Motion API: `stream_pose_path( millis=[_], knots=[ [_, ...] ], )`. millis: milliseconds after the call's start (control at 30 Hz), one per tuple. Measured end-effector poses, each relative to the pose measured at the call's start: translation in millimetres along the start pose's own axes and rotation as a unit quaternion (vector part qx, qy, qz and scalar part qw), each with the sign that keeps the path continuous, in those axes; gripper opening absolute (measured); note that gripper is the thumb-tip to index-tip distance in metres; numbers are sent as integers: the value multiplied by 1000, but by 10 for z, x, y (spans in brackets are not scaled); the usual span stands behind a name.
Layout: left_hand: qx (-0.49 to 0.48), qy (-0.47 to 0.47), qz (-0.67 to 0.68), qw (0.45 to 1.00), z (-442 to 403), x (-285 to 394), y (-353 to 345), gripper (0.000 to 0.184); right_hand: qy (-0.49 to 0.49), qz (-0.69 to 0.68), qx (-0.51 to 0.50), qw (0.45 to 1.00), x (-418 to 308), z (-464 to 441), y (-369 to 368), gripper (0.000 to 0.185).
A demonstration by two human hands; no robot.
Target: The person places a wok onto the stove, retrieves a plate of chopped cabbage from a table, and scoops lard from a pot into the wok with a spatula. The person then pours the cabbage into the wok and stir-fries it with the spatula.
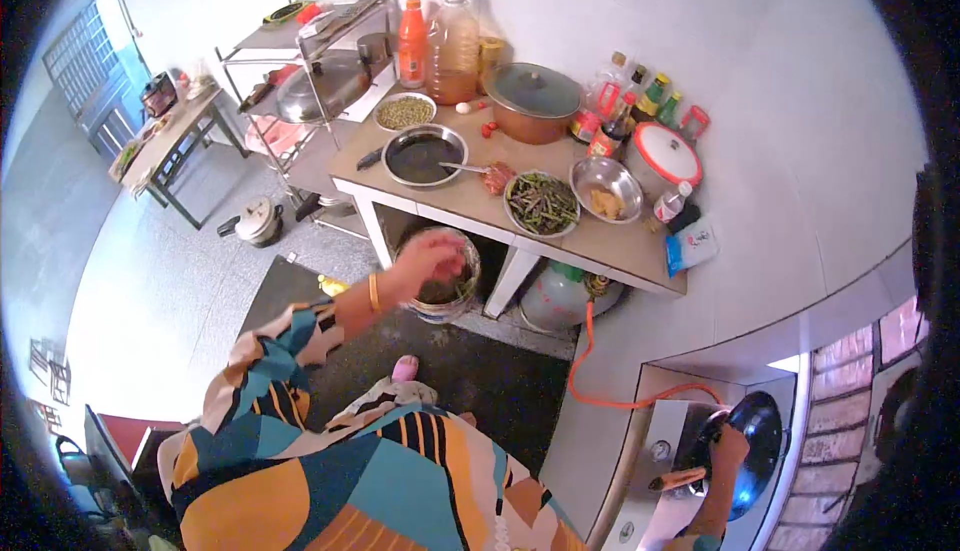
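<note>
My left hand (435,259), with a bangle at the wrist, is stretched out over a bucket (436,307) that stands under the table's front edge. Motion smears its fingers, so whether they hold anything is unclear. At the lower right, my right hand (730,446) is closed at the near-left rim of a dark wok (762,451), which looks tilted on the gas stove (660,451). A wooden handle (678,479) juts out to the left just below that hand; I cannot tell what it belongs to.
On the table (460,196) stand a pan (425,156), a plate of chopped green vegetables (541,203), a metal bowl (607,191), a lidded pot (532,101) and several bottles. Below, an orange hose (600,401) runs from a gas cylinder (552,299) to the stove. A pressure cooker (258,223) sits on the floor.
</note>
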State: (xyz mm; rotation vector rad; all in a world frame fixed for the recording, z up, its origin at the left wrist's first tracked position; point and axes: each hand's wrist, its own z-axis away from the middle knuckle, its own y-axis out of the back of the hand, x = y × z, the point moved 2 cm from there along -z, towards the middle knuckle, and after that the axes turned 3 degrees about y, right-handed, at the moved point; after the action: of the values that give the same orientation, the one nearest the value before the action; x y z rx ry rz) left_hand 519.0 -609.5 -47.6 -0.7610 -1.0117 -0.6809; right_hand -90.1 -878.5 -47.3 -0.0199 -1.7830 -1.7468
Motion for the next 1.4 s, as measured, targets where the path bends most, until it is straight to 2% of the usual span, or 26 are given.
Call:
stream_pose_path(
  millis=[33, 67, 133, 200, 233, 267, 300, 333, 400, 433, 467, 500, 533, 567, 667, 767, 867, 1000, 1033, 1100, 1200, 1333, 1400],
  knots=[
    [8, -13, -5, 1000, -147, 136, 72, 23, -2, -27, 7, 1000, 16, 115, 189, 26],
    [23, -8, -16, 1000, -292, 296, 139, 23, -56, -55, 24, 997, 90, 200, 351, 26],
    [28, -75, -57, 995, -647, 647, 289, 21, -170, -112, 55, 978, 169, 343, 584, 28],
    [28, -103, -86, 991, -1135, 939, 407, 21, -174, -193, 267, 928, 588, 587, 298, 21],
    [11, -168, -164, 972, -1374, 1130, 457, 21, -257, -201, 266, 907, 651, 730, 323, 24],
    [28, -192, -167, 967, -1633, 1272, 469, 20, -338, -206, 266, 879, 733, 886, 392, 27],
    [42, -233, -221, 946, -1798, 1484, 426, 20, -408, -323, 245, 818, 861, 1076, 357, 27],
    [59, -259, -277, 923, -2127, 1618, 452, 22, -481, -419, 231, 734, 978, 1268, 320, 28],
    [91, -297, -378, 872, -2772, 1835, 451, 26, -512, -611, 225, 560, 1777, 1879, -516, 31],
    [107, -312, -425, 843, -3059, 1952, 432, 28, -431, -475, 323, 696, 1314, 2063, -139, 26],
    [123, -324, -469, 813, -3323, 2024, 417, 30, -365, -277, 411, 788, 765, 2264, 291, 23],
    [120, -337, -492, 794, -3600, 2080, 401, 32, -505, -462, 362, 633, -2, 2014, 1187, 27],
    [117, -350, -515, 774, -3892, 2115, 381, 34, -534, -516, 375, 555, -433, 1875, 1516, 27],
    [113, -363, -537, 753, -4133, 2133, 352, 37, -513, -555, 400, 519, -650, 1886, 1617, 28],
    [79, -374, -563, 732, -4714, 2079, 263, 41, -469, -635, 435, 433, -1085, 1842, 1857, 29],
    [95, -399, -565, 716, -5190, 1935, 287, 42, -456, -665, 438, 398, -1353, 1791, 2046, 29],
    [18, -268, -608, 747, -5008, 2028, 205, 44, -464, -679, 440, 362, -1446, 1731, 2051, 29],
    [24, -314, -613, 725, -5156, 1974, 187, 29, -416, -744, 386, 353, -1702, 1481, 2326, 28],
    [21, -307, -630, 713, -5164, 1985, 153, 27, -441, -719, 385, 376, -1673, 1479, 2289, 29],
    [20, -291, -664, 688, -5174, 2024, 110, 25, -420, -726, 406, 363, -1674, 1432, 2235, 31],
    [-1, -354, -619, 701, -5393, 1926, 210, 29, -412, -721, 411, 377, -1766, 1244, 2315, 34],
    [-13, -380, -569, 729, -5141, 2247, 337, 29, -408, -737, 383, 378, -1916, 978, 2497, 30],
    [-12, -405, -526, 748, -5049, 2436, 475, 30, -407, -623, 333, 578, -1863, 866, 2468, 26]
  ],
)
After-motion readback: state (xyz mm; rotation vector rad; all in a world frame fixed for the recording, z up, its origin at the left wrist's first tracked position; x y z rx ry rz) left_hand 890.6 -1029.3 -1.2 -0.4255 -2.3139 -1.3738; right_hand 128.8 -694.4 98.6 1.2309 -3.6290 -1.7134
